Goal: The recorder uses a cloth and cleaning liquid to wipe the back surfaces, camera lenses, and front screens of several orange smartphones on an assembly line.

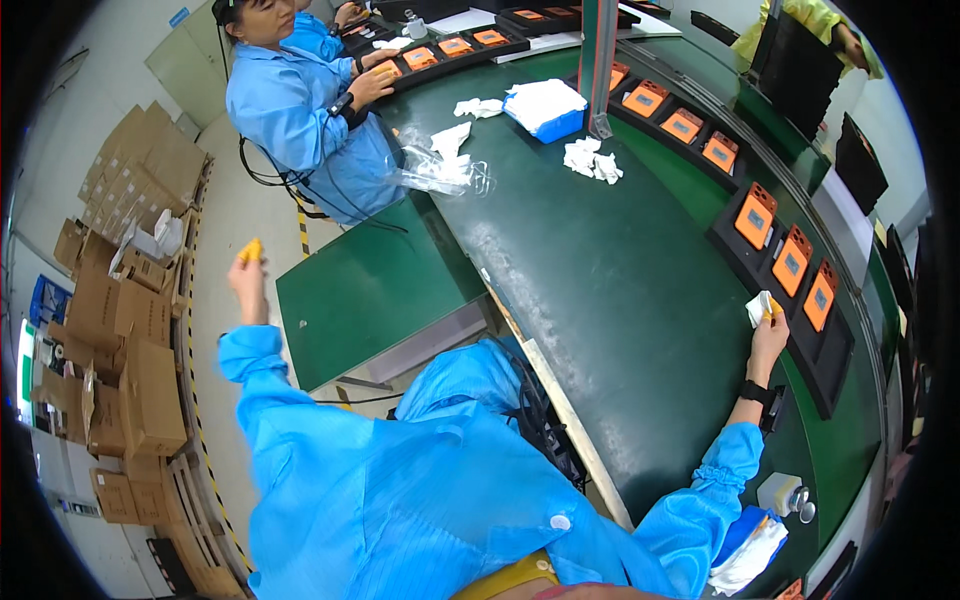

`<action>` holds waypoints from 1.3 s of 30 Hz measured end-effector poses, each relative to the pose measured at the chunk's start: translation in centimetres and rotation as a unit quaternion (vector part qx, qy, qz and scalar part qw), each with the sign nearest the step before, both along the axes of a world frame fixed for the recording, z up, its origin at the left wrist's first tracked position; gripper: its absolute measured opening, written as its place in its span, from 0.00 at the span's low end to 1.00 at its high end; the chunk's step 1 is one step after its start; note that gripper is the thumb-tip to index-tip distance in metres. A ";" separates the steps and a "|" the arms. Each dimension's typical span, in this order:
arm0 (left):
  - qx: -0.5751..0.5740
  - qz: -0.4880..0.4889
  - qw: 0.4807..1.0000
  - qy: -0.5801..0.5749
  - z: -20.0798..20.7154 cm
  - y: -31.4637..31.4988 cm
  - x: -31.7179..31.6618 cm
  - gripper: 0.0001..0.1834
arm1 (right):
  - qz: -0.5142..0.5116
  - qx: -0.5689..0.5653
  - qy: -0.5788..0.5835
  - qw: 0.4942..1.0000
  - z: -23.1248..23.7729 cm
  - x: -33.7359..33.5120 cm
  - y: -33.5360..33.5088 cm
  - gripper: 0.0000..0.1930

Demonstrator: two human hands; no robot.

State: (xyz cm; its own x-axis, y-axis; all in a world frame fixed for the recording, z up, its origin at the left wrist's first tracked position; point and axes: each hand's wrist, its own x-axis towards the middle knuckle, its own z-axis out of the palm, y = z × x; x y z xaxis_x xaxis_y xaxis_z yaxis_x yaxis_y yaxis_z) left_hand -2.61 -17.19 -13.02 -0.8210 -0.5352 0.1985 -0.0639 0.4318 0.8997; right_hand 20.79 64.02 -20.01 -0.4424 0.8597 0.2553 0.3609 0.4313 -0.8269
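Observation:
My right hand (768,338) is closed on a white wipe (760,308), with yellow covers on the fingertips. It is just left of a black tray (836,372) in which several orange phones (820,296) lie in a row, their backs up. My left hand (247,284) is raised out to the left, beyond the edge of a green side table (370,300). Its yellow-tipped fingers are pressed together; whether anything is between them I cannot make out.
A blue pack of white wipes (545,110), crumpled wipes (593,160) and clear plastic (445,172) lie on the green bench. A metal post (598,70) stands beyond. At lower right is a dispenser bottle (782,495). A co-worker (290,110) handles orange phones at far left. Cartons (150,390) line the wall.

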 end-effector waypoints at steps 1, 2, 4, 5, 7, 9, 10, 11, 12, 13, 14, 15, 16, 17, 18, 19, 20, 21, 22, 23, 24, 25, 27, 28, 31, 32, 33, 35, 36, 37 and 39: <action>0.053 0.015 0.998 -0.038 -2.5 -0.1 0.4 0.14 | 0.001 -0.001 -0.002 1.000 -0.1 0.3 0.1 0.15; 0.077 0.008 0.992 -0.101 -4.4 1.4 1.5 0.14 | 0.005 -0.004 0.012 1.000 -0.3 0.4 0.2 0.15; 0.118 -0.036 0.971 -0.204 -7.4 5.5 4.8 0.16 | 0.010 -0.008 0.024 1.000 -0.5 0.4 0.5 0.16; 0.137 -0.074 0.957 -0.243 -8.8 7.2 6.5 0.17 | 0.016 -0.010 0.013 1.000 -0.8 0.4 0.9 0.16; 0.050 -0.130 0.927 -0.348 -14.4 9.0 9.2 0.18 | 0.037 -0.016 0.055 0.998 -0.9 0.1 1.5 0.16; -0.083 -0.295 0.815 -0.491 -15.3 12.4 13.0 0.18 | 0.034 -0.026 0.043 0.998 -0.8 0.1 1.5 0.16; -0.084 -0.377 0.795 -0.468 -18.3 12.2 14.8 0.19 | 0.040 -0.031 0.044 0.998 -0.6 -0.2 1.5 0.16; -0.082 -0.460 0.767 -0.440 -21.3 12.1 16.7 0.19 | 0.041 -0.035 0.043 0.998 -0.2 -0.2 1.5 0.16; -0.076 -0.456 0.764 -0.449 -21.2 13.0 18.6 0.19 | 0.046 -0.037 0.033 0.998 -0.3 -0.3 1.6 0.16; -0.104 -0.466 0.760 -0.441 -20.5 14.2 20.1 0.20 | 0.047 -0.049 0.047 0.997 -0.4 -0.2 1.7 0.16; -0.132 -0.476 0.755 -0.432 -20.1 14.8 21.3 0.21 | 0.048 -0.061 0.062 0.995 -0.4 -0.1 1.8 0.16; -0.128 -0.474 0.753 -0.438 -21.4 13.8 22.4 0.21 | 0.050 -0.062 0.054 0.995 -0.3 -0.2 1.7 0.16; -0.142 -0.443 0.769 -0.438 -23.8 12.0 23.2 0.21 | 0.055 -0.073 0.069 0.994 -0.1 -0.3 1.6 0.16; -0.158 -0.410 0.786 -0.436 -25.0 11.0 24.1 0.22 | 0.060 -0.084 0.084 0.991 0.1 -0.5 1.4 0.16; -0.163 -0.410 0.781 -0.442 -21.2 12.3 23.8 0.18 | 0.051 -0.077 0.066 0.994 0.5 -0.4 1.1 0.15; -0.162 -0.412 0.777 -0.448 -21.7 11.4 24.3 0.18 | 0.048 -0.079 0.059 0.994 0.6 -0.2 1.4 0.15; -0.046 -0.365 0.803 -0.468 -22.8 9.8 24.6 0.15 | 0.048 -0.081 0.068 0.993 0.5 0.0 2.0 0.15; 0.070 -0.307 0.820 -0.478 -23.2 8.6 24.9 0.13 | 0.052 -0.085 0.081 0.992 0.6 -0.2 2.2 0.15; 0.034 -0.244 0.786 -0.567 -18.7 10.7 24.1 0.12 | 0.050 -0.090 0.087 0.991 0.3 -0.6 1.9 0.14; 0.030 -0.237 0.787 -0.569 -19.1 10.3 24.2 0.12 | 0.050 -0.096 0.094 0.990 -0.4 -1.0 2.2 0.14; -0.011 -0.258 0.823 -0.507 -20.3 9.8 24.4 0.13 | 0.053 -0.097 0.094 0.989 -0.4 -1.3 2.4 0.14; -0.050 -0.285 0.848 -0.443 -18.8 11.1 23.7 0.13 | 0.049 -0.094 0.091 0.990 -0.1 -0.9 2.6 0.14; -0.063 -0.249 0.848 -0.464 -18.1 11.6 20.8 0.13 | 0.039 -0.095 0.097 0.990 -0.3 -0.8 3.4 0.13; -0.085 -0.257 0.856 -0.441 -19.2 11.0 19.7 0.13 | 0.034 -0.097 0.107 0.989 -0.4 -1.1 3.6 0.13; -0.195 -0.257 0.850 -0.418 -16.9 11.9 16.0 0.14 | 0.018 -0.104 0.113 0.988 -0.3 -1.5 3.1 0.13; -0.200 -0.211 0.874 -0.389 -16.7 11.5 15.6 0.14 | 0.010 -0.096 0.110 0.989 -0.3 -1.6 2.9 0.14; -0.204 -0.169 0.896 -0.357 -16.6 11.0 14.6 0.14 | 0.007 -0.094 0.113 0.989 -0.2 -1.8 2.8 0.14; -0.241 -0.153 0.907 -0.310 -19.4 6.7 13.3 0.15 | 0.015 -0.096 0.116 0.989 -0.2 -2.4 2.8 0.14; -0.221 -0.160 0.889 -0.369 -14.3 10.0 12.2 0.14 | 0.009 -0.095 0.112 0.989 -0.3 -2.1 3.0 0.14; -0.220 -0.160 0.889 -0.368 -13.6 10.4 11.6 0.14 | -0.004 -0.080 0.095 0.992 -0.2 -2.3 2.6 0.15; -0.228 -0.111 0.898 -0.359 -13.0 10.7 9.6 0.14 | -0.017 -0.063 0.083 0.994 0.4 -2.9 1.9 0.15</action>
State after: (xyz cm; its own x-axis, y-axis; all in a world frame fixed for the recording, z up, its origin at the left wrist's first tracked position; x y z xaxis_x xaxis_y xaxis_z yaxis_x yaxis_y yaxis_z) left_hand 6.95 -6.49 -26.03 -0.9011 -0.3408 -0.2681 -0.4247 0.8182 0.3875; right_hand 17.88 65.88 -19.59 -0.3726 0.9034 0.2121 0.2269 0.3104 -0.9231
